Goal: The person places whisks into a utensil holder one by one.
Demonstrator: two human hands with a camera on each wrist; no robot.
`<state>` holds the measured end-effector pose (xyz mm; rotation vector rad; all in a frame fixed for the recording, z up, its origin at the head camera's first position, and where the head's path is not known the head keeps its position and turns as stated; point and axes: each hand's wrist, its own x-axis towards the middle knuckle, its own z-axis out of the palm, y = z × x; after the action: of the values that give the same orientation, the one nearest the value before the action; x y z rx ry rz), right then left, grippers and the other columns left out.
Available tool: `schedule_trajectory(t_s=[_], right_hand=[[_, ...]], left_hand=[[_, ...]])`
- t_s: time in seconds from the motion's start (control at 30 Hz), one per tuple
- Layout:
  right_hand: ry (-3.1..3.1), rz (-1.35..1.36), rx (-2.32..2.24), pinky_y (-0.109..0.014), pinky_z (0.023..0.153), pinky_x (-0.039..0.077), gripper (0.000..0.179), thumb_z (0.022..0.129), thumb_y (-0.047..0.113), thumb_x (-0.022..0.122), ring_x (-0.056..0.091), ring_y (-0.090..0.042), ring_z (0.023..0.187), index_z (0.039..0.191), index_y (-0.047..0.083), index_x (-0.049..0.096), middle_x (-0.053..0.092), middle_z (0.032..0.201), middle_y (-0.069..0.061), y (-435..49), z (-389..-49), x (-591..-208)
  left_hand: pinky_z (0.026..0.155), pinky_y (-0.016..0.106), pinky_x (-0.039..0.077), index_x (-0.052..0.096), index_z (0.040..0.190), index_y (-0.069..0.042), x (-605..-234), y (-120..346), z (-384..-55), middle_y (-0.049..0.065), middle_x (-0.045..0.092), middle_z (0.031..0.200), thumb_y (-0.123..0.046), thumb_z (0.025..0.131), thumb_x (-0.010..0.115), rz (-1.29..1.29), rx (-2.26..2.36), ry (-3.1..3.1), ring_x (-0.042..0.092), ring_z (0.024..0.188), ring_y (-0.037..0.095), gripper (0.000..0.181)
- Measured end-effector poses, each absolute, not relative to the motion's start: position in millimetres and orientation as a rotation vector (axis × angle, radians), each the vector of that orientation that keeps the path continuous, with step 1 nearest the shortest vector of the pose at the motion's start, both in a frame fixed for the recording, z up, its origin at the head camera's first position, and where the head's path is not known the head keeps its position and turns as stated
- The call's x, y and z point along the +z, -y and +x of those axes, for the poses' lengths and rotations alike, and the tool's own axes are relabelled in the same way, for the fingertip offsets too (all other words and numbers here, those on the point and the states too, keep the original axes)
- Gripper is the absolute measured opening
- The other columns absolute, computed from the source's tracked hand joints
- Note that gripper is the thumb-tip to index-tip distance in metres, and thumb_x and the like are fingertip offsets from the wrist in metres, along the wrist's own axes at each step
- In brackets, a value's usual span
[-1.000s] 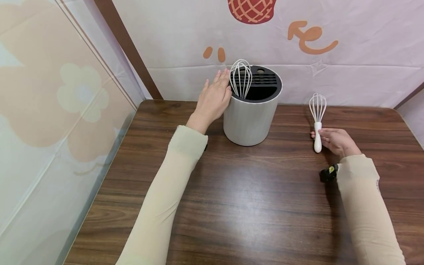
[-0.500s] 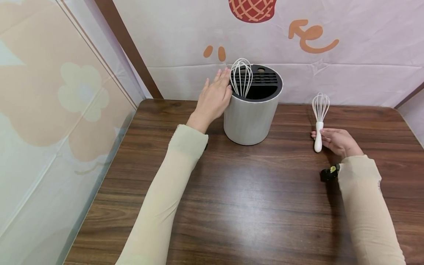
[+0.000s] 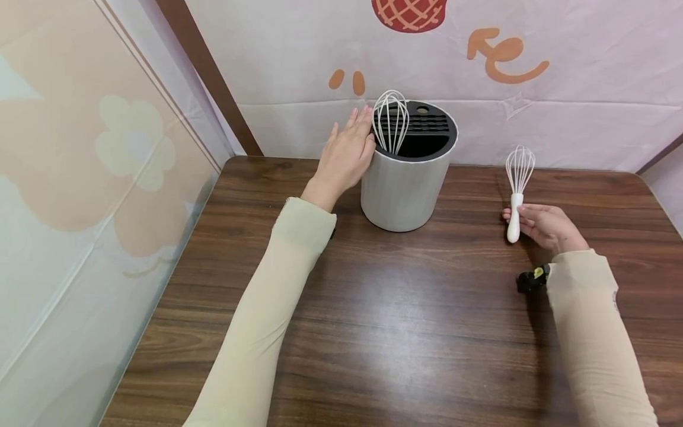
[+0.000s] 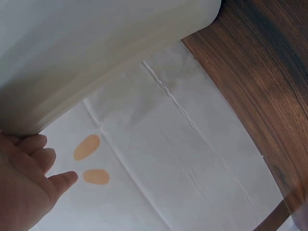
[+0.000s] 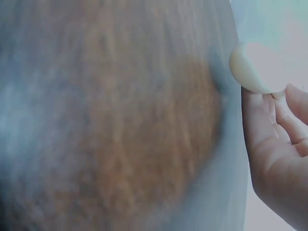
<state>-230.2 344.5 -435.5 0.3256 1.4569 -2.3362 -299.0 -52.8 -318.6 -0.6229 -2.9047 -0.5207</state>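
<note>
My left hand (image 3: 344, 153) rests with straight fingers against the left side of a light grey utensil holder (image 3: 402, 193), near its rim. The holder's black top has slots, a round hole and a wide opening. In that opening stands a white whisk (image 3: 391, 121), wires up, its handle hidden inside. To the right, my right hand (image 3: 546, 225) pinches the white handle of a second whisk (image 3: 515, 204), wires pointing up and away. In the right wrist view the rounded handle end (image 5: 257, 67) sits by the fingers. The left wrist view shows the holder wall (image 4: 96, 43) above my fingers.
The dark wooden table (image 3: 373, 332) carries the holder near its back edge. Right behind stands a pale printed cloth (image 3: 288, 53), and another flowered cloth (image 3: 133, 237) hangs along the left side. A small black device (image 3: 532, 280) is on my right wrist.
The whisk in my right hand has tipped slightly to the right at its wire end. My left hand stays against the holder. The whole head view has shifted a little.
</note>
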Motion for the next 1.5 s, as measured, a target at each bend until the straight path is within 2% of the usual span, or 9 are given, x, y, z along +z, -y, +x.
schedule_trajectory(t_s=[0.13,0.3,0.6,1.03,1.27,1.5], right_hand=[[-1.448,0.308,-2.373,-0.024,0.076,0.053,0.024,0.096,-0.001,0.047,0.068,-0.015,0.087,0.09,0.003,0.07,0.071,0.09,-0.011,-343,-231,-432],[-1.465,0.328,-2.369,-0.023,0.075,0.053,0.019,0.095,0.001,0.05,0.068,-0.015,0.085,0.088,0.004,0.068,0.071,0.088,-0.01,-339,-232,-427],[-1.513,0.29,-2.341,-0.022,0.075,0.052,0.023,0.095,0.001,0.05,0.067,-0.014,0.086,0.088,0.007,0.071,0.071,0.09,-0.009,-336,-231,-421],[-1.523,0.202,-2.403,-0.025,0.079,0.053,0.018,0.095,0.001,0.051,0.068,-0.017,0.089,0.092,0.002,0.069,0.07,0.091,-0.012,-324,-232,-406],[-1.602,0.166,-2.379,-0.024,0.077,0.053,0.023,0.095,0.001,0.05,0.068,-0.014,0.089,0.09,0.006,0.072,0.071,0.09,-0.009,-317,-230,-398],[-1.563,0.139,-2.412,-0.024,0.076,0.053,0.018,0.094,-0.001,0.051,0.068,-0.016,0.089,0.092,0.002,0.069,0.071,0.09,-0.011,-311,-230,-396]], left_hand=[[0.115,0.039,0.001,0.017,0.152,-0.012,-317,52,-299,-0.003,0.014,0.156,-0.03,0.103,0.019,-0.625,-0.52,2.901,0.003,0.142,0.008,0.052],[0.115,0.039,0.0,0.017,0.152,-0.011,-317,52,-299,-0.003,0.013,0.156,-0.03,0.103,0.019,-0.622,-0.519,2.901,0.003,0.142,0.008,0.052],[0.115,0.039,-0.001,0.016,0.152,-0.012,-318,51,-300,-0.002,0.013,0.156,-0.03,0.103,0.019,-0.625,-0.49,2.912,0.001,0.142,0.008,0.052],[0.115,0.038,-0.004,0.015,0.152,-0.013,-314,51,-300,-0.004,0.011,0.156,-0.031,0.103,0.018,-0.613,-0.452,2.928,-0.001,0.142,0.007,0.052],[0.114,0.038,-0.006,0.014,0.152,-0.013,-313,51,-299,-0.003,0.012,0.156,-0.03,0.103,0.019,-0.611,-0.433,2.931,-0.002,0.142,0.007,0.052],[0.114,0.038,-0.006,0.015,0.152,-0.012,-315,52,-298,-0.003,0.011,0.156,-0.031,0.103,0.018,-0.61,-0.417,2.939,-0.001,0.142,0.009,0.053]])
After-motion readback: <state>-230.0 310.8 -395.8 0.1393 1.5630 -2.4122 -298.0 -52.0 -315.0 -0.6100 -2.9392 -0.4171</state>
